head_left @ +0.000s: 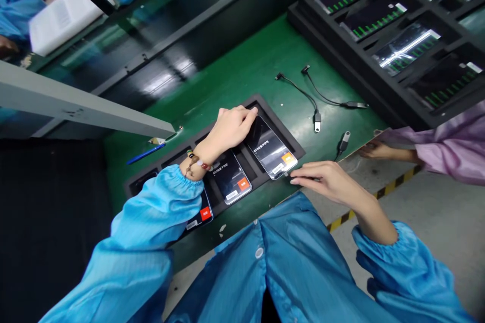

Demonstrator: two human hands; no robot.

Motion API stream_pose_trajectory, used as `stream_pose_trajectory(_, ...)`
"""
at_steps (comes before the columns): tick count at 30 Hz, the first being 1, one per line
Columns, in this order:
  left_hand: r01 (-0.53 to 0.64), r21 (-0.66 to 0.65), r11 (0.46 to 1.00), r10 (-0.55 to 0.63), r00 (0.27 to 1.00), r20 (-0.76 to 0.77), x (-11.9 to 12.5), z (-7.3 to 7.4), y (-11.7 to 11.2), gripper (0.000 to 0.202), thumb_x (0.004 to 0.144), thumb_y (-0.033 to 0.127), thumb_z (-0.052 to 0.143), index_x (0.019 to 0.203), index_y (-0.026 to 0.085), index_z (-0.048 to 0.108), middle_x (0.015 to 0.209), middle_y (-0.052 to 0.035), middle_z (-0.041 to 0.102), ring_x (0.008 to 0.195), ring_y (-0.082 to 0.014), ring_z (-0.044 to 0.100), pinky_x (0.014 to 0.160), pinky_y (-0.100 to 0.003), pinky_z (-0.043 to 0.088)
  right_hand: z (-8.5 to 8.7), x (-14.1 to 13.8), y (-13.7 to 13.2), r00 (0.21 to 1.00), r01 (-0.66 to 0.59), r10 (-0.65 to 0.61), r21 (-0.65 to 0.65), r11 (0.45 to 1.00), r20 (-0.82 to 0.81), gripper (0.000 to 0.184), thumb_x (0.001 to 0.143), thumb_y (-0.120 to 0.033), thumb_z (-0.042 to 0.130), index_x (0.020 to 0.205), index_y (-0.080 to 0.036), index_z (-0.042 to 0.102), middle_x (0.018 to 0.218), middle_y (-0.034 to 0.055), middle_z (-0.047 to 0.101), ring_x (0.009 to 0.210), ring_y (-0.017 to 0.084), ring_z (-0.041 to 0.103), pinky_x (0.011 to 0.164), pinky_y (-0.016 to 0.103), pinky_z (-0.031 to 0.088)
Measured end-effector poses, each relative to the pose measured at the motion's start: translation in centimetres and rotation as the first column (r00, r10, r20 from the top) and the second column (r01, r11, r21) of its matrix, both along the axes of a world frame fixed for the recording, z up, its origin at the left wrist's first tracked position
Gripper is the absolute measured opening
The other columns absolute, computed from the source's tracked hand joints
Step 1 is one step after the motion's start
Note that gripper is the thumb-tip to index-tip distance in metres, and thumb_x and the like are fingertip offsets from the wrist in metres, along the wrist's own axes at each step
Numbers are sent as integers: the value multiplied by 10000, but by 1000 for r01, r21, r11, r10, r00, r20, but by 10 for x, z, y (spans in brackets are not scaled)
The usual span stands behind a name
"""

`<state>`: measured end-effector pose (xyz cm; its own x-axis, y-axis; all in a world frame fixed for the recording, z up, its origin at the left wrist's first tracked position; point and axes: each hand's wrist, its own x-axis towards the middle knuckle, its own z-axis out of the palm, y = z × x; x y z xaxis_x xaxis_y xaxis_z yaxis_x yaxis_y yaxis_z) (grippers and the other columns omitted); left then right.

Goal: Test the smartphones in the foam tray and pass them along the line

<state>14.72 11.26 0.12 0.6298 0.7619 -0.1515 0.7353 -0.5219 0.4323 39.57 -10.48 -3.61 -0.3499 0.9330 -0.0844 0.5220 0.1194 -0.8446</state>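
A smartphone (270, 150) with a dark lit screen and an orange button lies tilted in the right slot of a black foam tray (290, 140). At its upper end my left hand (237, 128) is closed around the edge, with some fingertips hidden. My right hand (328, 179) pinches the small plug of a short black USB adapter cable (338, 152) against the phone's lower edge; whether the plug is fully in cannot be seen. The cable's USB end lies by the table edge. Another smartphone (231, 179) with a red button lies in the slot beside it, and more phones sit farther left.
Two black adapter cables (316, 116) lie on the green table (242, 83). A large black foam tray (322, 42) at upper right holds several dark panels. A blue pen (146, 153) lies near the grey post (94, 108). A person's hand (386, 152) in a pink sleeve is at the right.
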Motion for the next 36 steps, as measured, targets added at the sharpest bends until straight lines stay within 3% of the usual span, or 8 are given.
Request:
stream_pose_trajectory(9,-6,-19,1000,7,999,35,-3,-3,4,680,1167,560,273,987,195,818,1137,-105,808,1078,-294,745,1052,-470,503,-4,6,2,999,-12,11,-34,999,-38,335,1151,-511,606,1248,-308,855,1049,13,833,904,176,770,755,278,494)
stream_pose_trajectory(15,-46,-118,992,58,994,97,-6,-7,7,626,1144,567,331,1010,211,827,1170,-92,791,1083,-269,730,1058,-441,509,-4,5,7,999,-8,5,-57,998,-53,331,1144,-523,616,1210,-312,862,1040,10,830,913,178,771,748,275,487)
stream_pose_trajectory(23,-31,-152,988,51,991,127,-7,-4,4,669,1114,661,375,710,220,674,851,-69,646,898,-253,647,907,-429,484,-6,-1,1,994,65,-63,20,998,-91,288,1140,-462,642,1195,-281,859,979,31,809,885,186,740,776,290,509)
stream_pose_trajectory(31,-48,-148,988,69,987,147,-5,-3,-8,655,1125,654,393,746,225,712,829,-68,654,939,-273,653,997,-477,480,-16,-13,-5,996,25,-9,168,985,-94,206,1128,-368,675,1167,-265,848,933,41,808,810,190,684,739,324,520)
stream_pose_trajectory(33,-44,-140,989,66,985,162,-6,-2,-8,659,1123,668,403,755,226,725,869,-73,686,935,-275,669,1025,-493,490,-12,-14,-10,996,49,-34,186,981,-85,209,1130,-366,665,1161,-263,844,942,47,809,806,196,681,741,338,537)
stream_pose_trajectory(36,6,-148,989,22,982,185,-11,2,-6,673,1132,676,387,756,229,720,935,-68,743,915,-261,701,1013,-463,519,12,-7,1,999,43,-42,166,985,-7,233,1082,-470,731,1080,-264,838,983,56,796,884,223,716,809,364,573)
